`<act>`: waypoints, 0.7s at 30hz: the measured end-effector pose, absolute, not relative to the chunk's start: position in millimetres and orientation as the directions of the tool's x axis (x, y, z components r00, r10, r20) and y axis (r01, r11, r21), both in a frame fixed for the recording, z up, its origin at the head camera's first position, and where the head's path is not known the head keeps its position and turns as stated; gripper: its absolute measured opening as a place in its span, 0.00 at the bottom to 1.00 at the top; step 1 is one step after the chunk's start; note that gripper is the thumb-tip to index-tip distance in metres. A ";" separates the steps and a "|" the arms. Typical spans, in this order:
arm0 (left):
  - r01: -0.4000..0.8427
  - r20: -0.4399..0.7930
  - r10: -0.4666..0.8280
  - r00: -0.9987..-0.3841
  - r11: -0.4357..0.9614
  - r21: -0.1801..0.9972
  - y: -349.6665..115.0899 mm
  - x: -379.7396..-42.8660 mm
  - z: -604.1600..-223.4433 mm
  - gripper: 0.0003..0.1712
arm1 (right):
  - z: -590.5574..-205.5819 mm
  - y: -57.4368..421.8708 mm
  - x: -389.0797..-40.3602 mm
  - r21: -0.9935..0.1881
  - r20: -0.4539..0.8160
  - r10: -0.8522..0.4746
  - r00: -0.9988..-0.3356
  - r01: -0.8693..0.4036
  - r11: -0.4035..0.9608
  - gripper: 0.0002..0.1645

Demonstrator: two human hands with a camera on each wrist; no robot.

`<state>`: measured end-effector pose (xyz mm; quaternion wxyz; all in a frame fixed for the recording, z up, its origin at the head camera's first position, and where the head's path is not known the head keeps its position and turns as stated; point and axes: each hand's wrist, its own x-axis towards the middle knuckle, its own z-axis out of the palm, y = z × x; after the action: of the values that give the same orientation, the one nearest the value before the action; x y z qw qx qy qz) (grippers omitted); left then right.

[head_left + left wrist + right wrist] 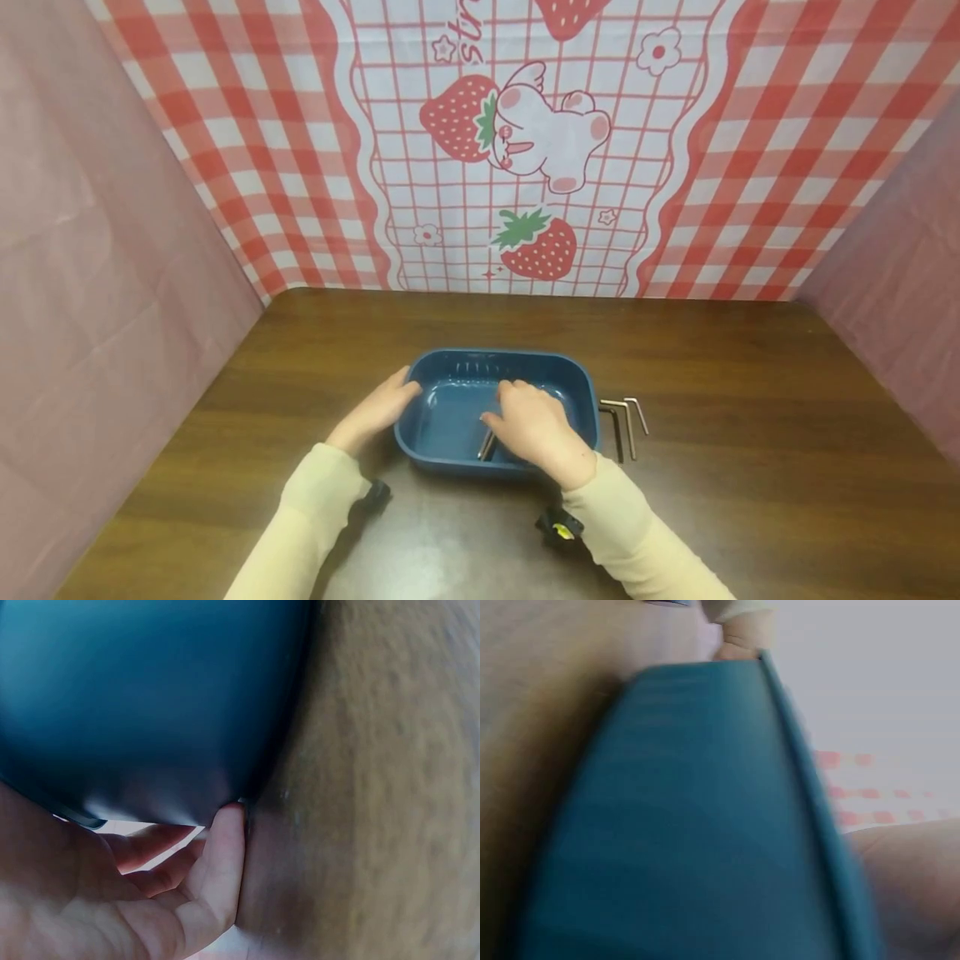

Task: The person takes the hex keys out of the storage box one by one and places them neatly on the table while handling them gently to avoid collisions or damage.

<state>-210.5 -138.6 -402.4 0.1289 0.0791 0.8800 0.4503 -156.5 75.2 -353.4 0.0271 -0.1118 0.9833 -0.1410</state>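
A blue rectangular basin (450, 461) with rounded corners sits on the wooden table. My left hand (381, 407) grips its left end, thumb over the rim and fingers (223, 851) against the outer wall in the left wrist view. My right hand (534, 425) reaches down inside the basin, right of its middle. Below that thumb, shiny metal rods (487, 445) slant against the near wall, their upper part hidden by the hand; I cannot tell whether the hand holds them. The basin's outer wall (675, 810) fills much of the right wrist view.
Three L-shaped hex keys lie on the table right of the basin: a dark one (618, 437), a brass-toned one (630, 429) and a silver one (639, 417). A strawberry-patterned checked cloth (300, 167) hangs behind the table (750, 433), with pink cloth (97, 250) at the sides.
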 end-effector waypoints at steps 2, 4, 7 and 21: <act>0.020 -0.157 0.256 -0.954 0.577 0.816 -139.0 -210.7 -403.1 0.28 | -358.7 71.8 -155.4 -0.264 -0.025 -0.229 -0.973 -0.215 0.940 0.21; 0.015 -0.160 0.253 -0.954 0.575 0.818 -139.2 -210.4 -403.7 0.28 | -363.8 69.0 -154.8 -0.253 -0.018 -0.227 -0.974 -0.215 0.943 0.21; 0.004 -0.168 0.244 -0.955 0.577 0.817 -138.5 -210.1 -402.8 0.28 | -365.6 67.1 -153.4 -0.248 -0.001 -0.225 -0.974 -0.218 0.944 0.20; 0.032 -0.134 0.256 -0.957 0.554 0.832 -139.1 -209.7 -403.1 0.27 | -328.4 83.1 -172.7 -0.251 -0.169 -0.351 -0.921 -0.304 0.919 0.12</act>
<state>-209.7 -139.1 -403.1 0.1204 0.0823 0.8731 0.4651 -172.7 83.1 -328.4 0.1060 -0.1680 0.9738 -0.1104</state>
